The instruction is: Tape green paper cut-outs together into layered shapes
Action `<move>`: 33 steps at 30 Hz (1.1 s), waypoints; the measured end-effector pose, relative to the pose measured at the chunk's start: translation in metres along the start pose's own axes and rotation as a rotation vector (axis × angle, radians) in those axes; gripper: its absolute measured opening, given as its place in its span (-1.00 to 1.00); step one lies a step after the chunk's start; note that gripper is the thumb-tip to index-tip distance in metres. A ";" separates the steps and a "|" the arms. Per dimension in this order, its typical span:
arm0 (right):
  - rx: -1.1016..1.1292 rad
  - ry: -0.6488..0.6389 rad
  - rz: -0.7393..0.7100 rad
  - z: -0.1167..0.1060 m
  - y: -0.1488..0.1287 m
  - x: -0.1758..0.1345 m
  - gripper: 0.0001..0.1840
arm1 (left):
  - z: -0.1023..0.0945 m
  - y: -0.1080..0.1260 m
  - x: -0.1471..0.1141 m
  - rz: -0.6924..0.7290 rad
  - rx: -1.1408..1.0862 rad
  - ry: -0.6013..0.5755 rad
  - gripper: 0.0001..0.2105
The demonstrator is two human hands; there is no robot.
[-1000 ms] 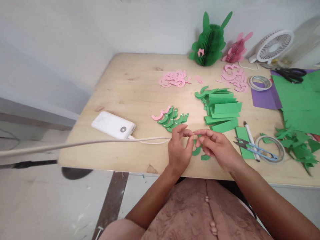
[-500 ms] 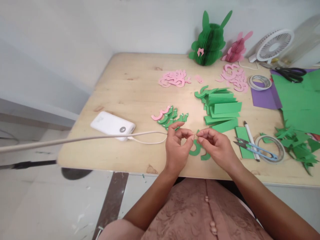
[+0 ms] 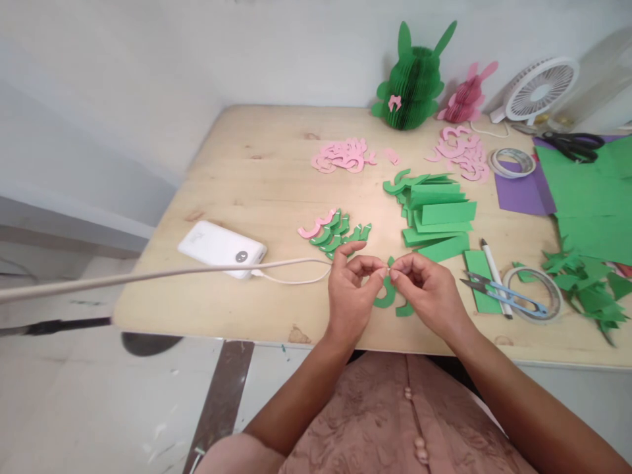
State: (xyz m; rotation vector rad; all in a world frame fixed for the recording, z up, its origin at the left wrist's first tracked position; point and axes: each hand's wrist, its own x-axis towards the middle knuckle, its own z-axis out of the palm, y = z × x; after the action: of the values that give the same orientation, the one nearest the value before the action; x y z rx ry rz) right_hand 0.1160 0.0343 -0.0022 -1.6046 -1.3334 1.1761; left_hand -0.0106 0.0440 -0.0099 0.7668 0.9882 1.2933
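My left hand and my right hand meet near the table's front edge, thumb and forefinger of each pinched together, fingertips almost touching. Whatever small thing they pinch is too tiny to name; a pale speck shows between them. Right below the fingertips lie a curved green paper cutout and a second green paper piece, both partly covered by my hands. Just beyond my left hand is a cluster of green curved cutouts with pale strips, along with a pink curved cutout.
At left, a power bank has a cable attached. Folded green strips, thread snips, a marker and a tape roll lie right. Pink cutouts, a green paper rabbit and a fan stand farther back.
My fingertips have come closer together, the left hand shifting slightly right and the right hand barely moving. The rest of the table stays as it was.
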 end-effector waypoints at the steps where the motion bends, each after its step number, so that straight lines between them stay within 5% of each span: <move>1: -0.004 -0.001 0.000 0.000 0.000 0.000 -0.86 | 0.000 0.000 0.000 -0.004 -0.002 0.001 -0.58; 23: -0.069 -0.001 0.000 -0.002 -0.008 -0.002 -0.90 | -0.003 -0.007 -0.007 0.115 0.223 -0.013 -0.69; 33: -0.325 -0.164 -0.074 -0.023 0.000 0.014 -0.92 | -0.018 -0.020 -0.013 0.463 0.809 -0.085 -0.69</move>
State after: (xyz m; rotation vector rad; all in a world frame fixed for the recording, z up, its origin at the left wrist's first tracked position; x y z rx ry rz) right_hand 0.1382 0.0486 0.0026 -1.6921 -1.7483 1.1079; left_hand -0.0191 0.0272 -0.0331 1.7358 1.3249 1.2096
